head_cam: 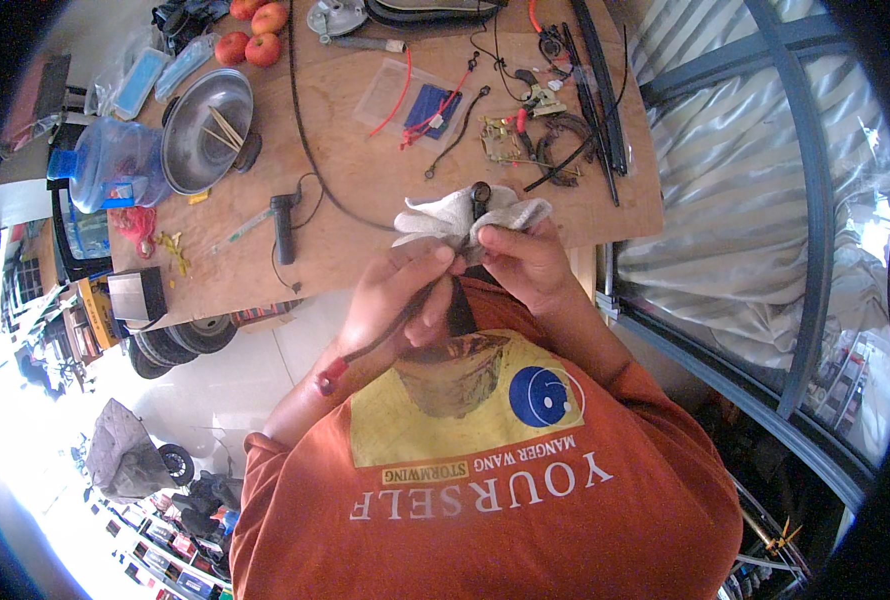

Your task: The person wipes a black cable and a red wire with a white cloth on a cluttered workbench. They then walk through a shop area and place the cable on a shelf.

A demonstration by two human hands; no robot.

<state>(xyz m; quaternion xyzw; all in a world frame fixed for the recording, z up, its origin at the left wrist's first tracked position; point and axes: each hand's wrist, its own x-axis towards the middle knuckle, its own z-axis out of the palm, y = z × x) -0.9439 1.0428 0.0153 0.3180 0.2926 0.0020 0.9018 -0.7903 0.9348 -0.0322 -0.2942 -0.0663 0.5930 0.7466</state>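
My left hand (400, 292) grips a short dark cable (396, 326) between thumb and fingers. The cable runs back over the wrist and ends in a red-sleeved terminal (330, 376). A black ring-shaped end fitting (479, 196) stands up between the hands, against a crumpled white cloth (437, 216). My right hand (527, 259) pinches the cloth beside this fitting, thumb on top. Part of the cable is hidden by the fingers and the cloth. Both hands are held in front of my chest at the table's near edge.
On the wooden table (370, 165) lie a dark cable with ring ends (456, 135), red leads (437, 120), curved brake shoes (565, 154) and long black strips (602, 90). Left are a metal pan (209, 127), a water jug (119, 161) and a black cylindrical device (284, 229).
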